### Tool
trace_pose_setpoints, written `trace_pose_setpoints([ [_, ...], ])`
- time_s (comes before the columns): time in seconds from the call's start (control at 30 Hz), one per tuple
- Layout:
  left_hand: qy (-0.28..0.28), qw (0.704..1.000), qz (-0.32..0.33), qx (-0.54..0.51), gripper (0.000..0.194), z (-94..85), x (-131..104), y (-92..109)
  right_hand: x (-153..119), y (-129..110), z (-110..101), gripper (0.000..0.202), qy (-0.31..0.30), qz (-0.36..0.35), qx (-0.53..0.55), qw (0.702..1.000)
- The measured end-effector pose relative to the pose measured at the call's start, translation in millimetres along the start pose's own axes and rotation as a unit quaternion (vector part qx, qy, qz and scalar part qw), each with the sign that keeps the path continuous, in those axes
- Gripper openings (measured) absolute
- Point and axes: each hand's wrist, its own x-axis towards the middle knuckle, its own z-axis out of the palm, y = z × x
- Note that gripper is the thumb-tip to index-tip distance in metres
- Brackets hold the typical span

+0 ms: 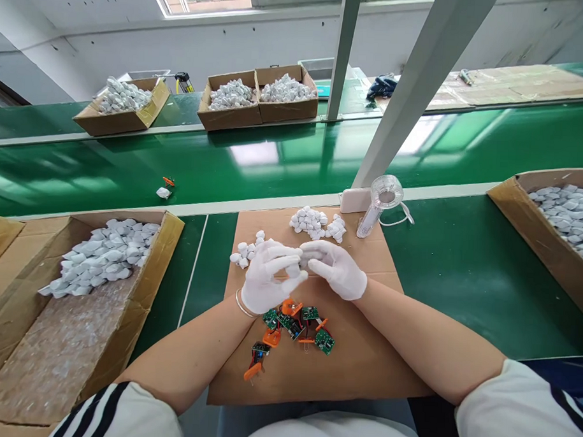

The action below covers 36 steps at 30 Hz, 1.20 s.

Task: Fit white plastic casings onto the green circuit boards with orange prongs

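Note:
Both hands wear white gloves and meet above a brown cardboard sheet (358, 367). My left hand (269, 278) pinches a small white piece (293, 269) between thumb and fingers. Close against it, my right hand (336, 269) has its fingers pressed together, and what they hold is hidden. Below the hands lie several green circuit boards (324, 341) with orange parts (252, 371) and wires. Small white pieces sit in a pile (308, 221) beyond the hands, and more (243, 253) lie just left of my left hand.
Cardboard boxes of white pieces stand at the left (171, 240), right (507, 194) and back (235, 118). A clear round-headed device (387, 193) stands by a slanted post (411, 89). A white piece with an orange part (163, 192) rests on the green belt (202, 171).

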Motion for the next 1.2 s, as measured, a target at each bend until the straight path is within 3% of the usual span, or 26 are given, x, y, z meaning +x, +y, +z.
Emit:
trace_pose_setpoints([
  [0.07, 0.014, 0.996, -0.087, 0.01, 0.03, 0.3, -1.3, 0.5, 4.7, 2.4, -4.4, 0.031, 0.153, -0.061, -0.185, 0.969],
  [0.13, 0.015, 0.99, -0.14, 0.02, 0.031, 0.8, -2.5, 2.6, 11.0, 3.6, -10.2, 0.036, 0.221, -0.086, -0.382, 0.893],
  [0.23, 0.021, 0.987, -0.157, 0.029, 0.022, -0.7, -1.4, 7.0, 19.4, 2.6, -14.7, 0.057, 0.232, -0.038, -0.542, 0.806],
  [0.33, 0.067, 0.964, -0.257, 0.006, 0.022, -9.9, 12.7, 4.9, 23.5, 1.1, -12.6, 0.065, 0.198, 0.018, -0.593, 0.78],
  [0.43, 0.039, 0.924, -0.377, 0.052, 0.034, -24.7, 49.2, -12.1, 24.6, 1.5, -10.4, 0.06, 0.178, 0.026, -0.614, 0.769],
  [0.47, -0.014, 0.914, -0.391, 0.11, 0.036, -28.9, 65.3, -21.5, 24.6, 1.8, -10.3, 0.056, 0.174, 0.025, -0.62, 0.765],
  [0.63, -0.096, 0.875, -0.43, 0.198, 0.03, -28.5, 137.9, -82.4, 22.6, 0.8, -10.2, 0.047, 0.151, 0.022, -0.646, 0.748],
  [0.73, -0.154, 0.833, -0.476, 0.237, 0.028, -18.4, 157.0, -110.2, 20.9, -0.5, -9.1, 0.05, 0.13, 0.02, -0.657, 0.742],
  [0.83, -0.206, 0.807, -0.488, 0.26, 0.029, -11.6, 161.1, -121.2, 20.5, -0.5, -10.0, 0.052, 0.121, 0.014, -0.65, 0.75],
  [0.93, -0.235, 0.809, -0.458, 0.284, 0.035, -13.2, 154.5, -114.2, 22.3, 0.3, -14.1, 0.041, 0.166, -0.007, -0.615, 0.771],
  [1.07, -0.294, 0.828, -0.376, 0.293, 0.052, -25.2, 122.7, -79.1, 26.3, 2.0, -21.8, 0.024, 0.214, -0.038, -0.562, 0.798],
  [1.13, -0.353, 0.833, -0.333, 0.267, 0.047, -30.7, 98.2, -56.6, 27.1, 2.9, -23.9, 0.023, 0.228, -0.04, -0.534, 0.813],
  [1.2, -0.387, 0.833, -0.305, 0.252, 0.029, -33.4, 74.1, -37.1, 26.1, 3.8, -23.7, 0.025, 0.256, -0.056, -0.49, 0.831],
])
